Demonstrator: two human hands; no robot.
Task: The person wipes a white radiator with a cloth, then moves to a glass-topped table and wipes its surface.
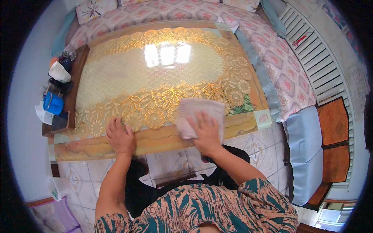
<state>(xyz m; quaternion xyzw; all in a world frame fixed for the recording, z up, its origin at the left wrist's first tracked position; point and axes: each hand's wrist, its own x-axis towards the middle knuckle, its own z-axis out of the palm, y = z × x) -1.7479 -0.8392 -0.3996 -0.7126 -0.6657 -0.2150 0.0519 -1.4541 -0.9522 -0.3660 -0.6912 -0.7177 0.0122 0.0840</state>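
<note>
A folded pale pink cloth (186,130) lies on the near right part of the table (155,145), which has a gold lace-patterned cover. My right hand (206,134) presses down on this cloth with its fingers spread, slightly blurred by motion. To the left, my left hand (120,136) rests on the table's near edge, its fingers loosely bent and apart on the gold flower pattern. No object shows in its fingers, though their undersides are hidden. A glossy clear surface over the lace reflects a bright window.
On the left, a brown wooden tray (79,83) stands beside a blue mug (53,103) and a white cup (59,72). A sofa with a pink diamond-patterned cover (272,66) wraps the far and right sides. Light blue cushions (305,136) sit at right, near a slatted rail (316,70).
</note>
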